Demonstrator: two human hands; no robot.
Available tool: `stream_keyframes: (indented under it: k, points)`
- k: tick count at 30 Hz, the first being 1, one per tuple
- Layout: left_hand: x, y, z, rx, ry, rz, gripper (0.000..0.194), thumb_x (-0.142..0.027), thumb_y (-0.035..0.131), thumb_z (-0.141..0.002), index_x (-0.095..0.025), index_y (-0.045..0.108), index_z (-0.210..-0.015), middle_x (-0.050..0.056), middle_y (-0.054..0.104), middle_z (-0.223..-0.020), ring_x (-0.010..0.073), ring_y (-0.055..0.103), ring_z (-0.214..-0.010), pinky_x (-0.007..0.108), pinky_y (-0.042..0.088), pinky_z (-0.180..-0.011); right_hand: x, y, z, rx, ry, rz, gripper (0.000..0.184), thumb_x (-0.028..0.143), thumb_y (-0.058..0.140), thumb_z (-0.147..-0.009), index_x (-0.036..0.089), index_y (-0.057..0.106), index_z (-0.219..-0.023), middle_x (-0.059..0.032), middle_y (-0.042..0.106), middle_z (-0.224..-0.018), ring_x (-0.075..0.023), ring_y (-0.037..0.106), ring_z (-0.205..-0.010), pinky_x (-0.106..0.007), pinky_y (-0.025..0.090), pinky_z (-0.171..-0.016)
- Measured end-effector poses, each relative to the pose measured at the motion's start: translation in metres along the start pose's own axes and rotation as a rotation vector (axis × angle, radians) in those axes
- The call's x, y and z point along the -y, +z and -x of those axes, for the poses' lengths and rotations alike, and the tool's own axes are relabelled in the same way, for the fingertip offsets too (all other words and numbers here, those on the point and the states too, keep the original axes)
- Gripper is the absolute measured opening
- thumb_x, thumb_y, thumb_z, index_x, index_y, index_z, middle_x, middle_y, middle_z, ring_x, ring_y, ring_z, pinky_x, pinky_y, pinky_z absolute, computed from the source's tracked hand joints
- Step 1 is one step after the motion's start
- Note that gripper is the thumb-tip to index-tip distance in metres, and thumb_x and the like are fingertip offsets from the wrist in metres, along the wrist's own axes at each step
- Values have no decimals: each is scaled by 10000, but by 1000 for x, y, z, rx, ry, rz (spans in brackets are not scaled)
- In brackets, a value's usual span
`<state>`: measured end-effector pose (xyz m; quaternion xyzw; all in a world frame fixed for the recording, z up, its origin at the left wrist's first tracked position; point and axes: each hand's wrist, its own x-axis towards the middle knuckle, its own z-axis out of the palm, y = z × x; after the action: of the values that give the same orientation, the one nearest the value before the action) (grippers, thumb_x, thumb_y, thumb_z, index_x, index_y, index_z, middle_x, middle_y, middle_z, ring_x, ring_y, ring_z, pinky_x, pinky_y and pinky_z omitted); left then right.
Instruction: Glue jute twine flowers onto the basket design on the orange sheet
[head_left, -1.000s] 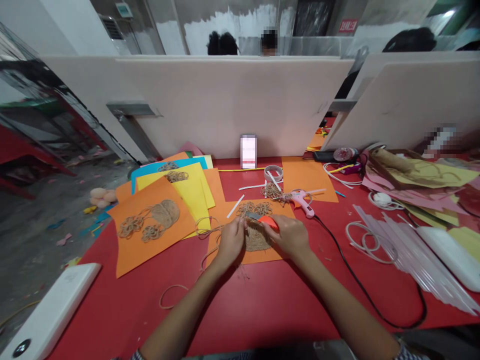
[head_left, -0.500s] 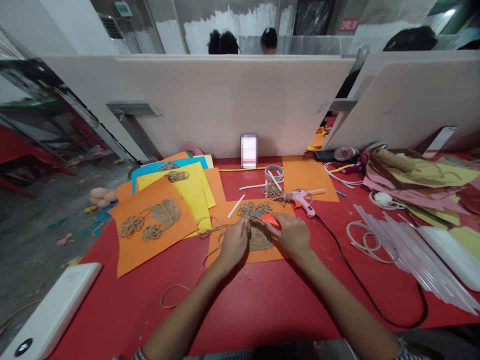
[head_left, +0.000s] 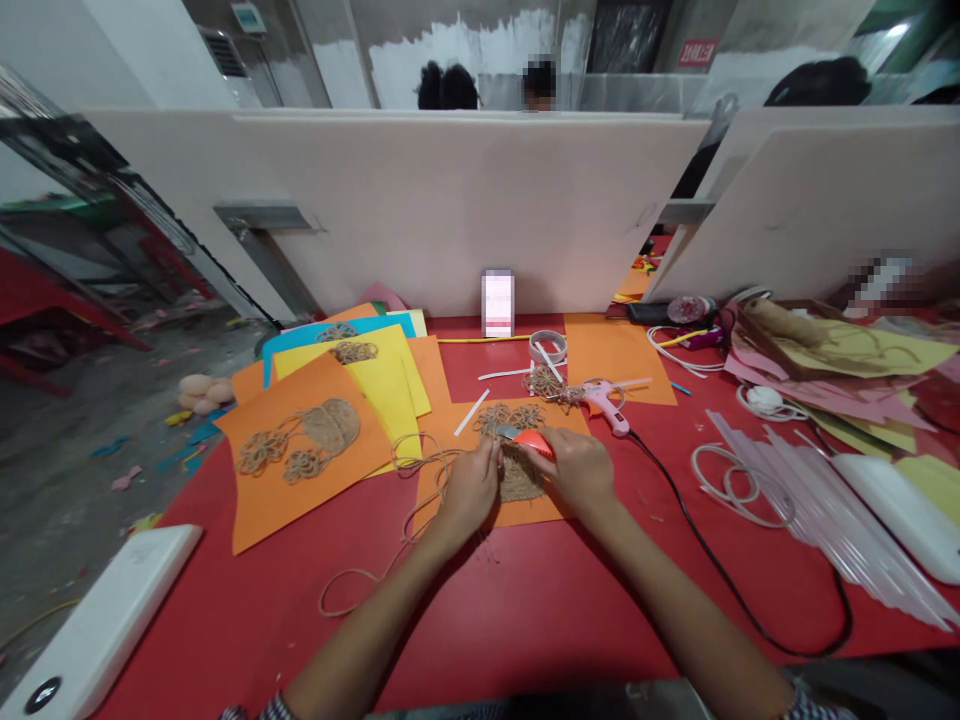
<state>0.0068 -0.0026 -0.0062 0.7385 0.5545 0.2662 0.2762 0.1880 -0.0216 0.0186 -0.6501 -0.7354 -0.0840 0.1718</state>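
Note:
My left hand (head_left: 471, 488) is closed in a pinch, with the brown twine (head_left: 424, 458) running out from it to the left. In my right hand (head_left: 581, 468) is an orange-handled cutting tool (head_left: 534, 442), its grey blade pointing left close to my left fingertips. Whether it is scissors or a knife I cannot tell. Both hands are over an orange sheet (head_left: 555, 510). A flat coiled twine piece (head_left: 520, 478) lies on it between my hands, partly hidden by them. Looped twine flowers (head_left: 510, 415) sit just beyond the blade.
A pink glue gun (head_left: 604, 405) lies behind my right hand, its black cord curving right. Coloured sheets (head_left: 300, 510) with twine shapes lie left. Clear plastic tubes (head_left: 832, 520) are at right. A lit phone (head_left: 498, 303) leans on the white partition (head_left: 450, 210). A tape roll (head_left: 547, 346) stands nearby.
My left hand has shifted slightly to the right, beside the coiled twine piece. The orange-handled cutting tool stays in my right hand, its blade tilting a little.

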Motion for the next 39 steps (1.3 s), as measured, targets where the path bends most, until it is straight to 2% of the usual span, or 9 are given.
stream_keyframes:
  k: [6,13,18,27,33,39]
  points:
    - [-4,-1,1,-6,-8,-1,383,-380,293,-1010,-211,519,-751,26,556,-631,168,495,-566,274,272,-589,1,3,1,-31,-23,0,529,606,398,-983,190,722,-930,-62,690,-718,-169,595,-623,-308,228,-600]
    - [2,-9,-5,-75,-43,32,382,-368,288,-990,-202,517,-734,25,558,-639,175,508,-611,278,302,-620,-4,3,2,-59,-42,-11,554,596,370,-996,176,728,-945,-61,688,-713,-167,586,-609,-302,244,-599]
    - [2,-9,-6,-61,-44,45,410,-380,283,-1000,-192,533,-735,19,559,-631,167,508,-602,276,308,-619,-6,5,2,-92,-32,12,565,601,357,-997,178,732,-993,-58,686,-711,-164,585,-610,-300,249,-600]
    - [4,-3,-4,15,-3,-9,373,-343,287,-1012,-195,524,-765,25,559,-642,163,504,-598,272,289,-612,-2,2,2,-67,-35,30,514,584,410,-989,190,725,-893,-59,677,-697,-159,568,-592,-307,226,-599]
    - [5,0,-3,51,30,2,338,-333,301,-1018,-195,523,-804,12,547,-633,150,488,-568,263,270,-596,-1,3,3,-85,-45,37,520,592,403,-988,193,722,-893,-56,680,-696,-162,566,-587,-305,214,-597]
    - [4,-7,-6,-13,-15,41,369,-359,305,-1003,-194,504,-739,19,542,-634,158,484,-594,271,281,-612,-4,2,2,-95,-28,8,550,596,381,-993,181,736,-921,-64,679,-683,-159,564,-589,-306,220,-593]
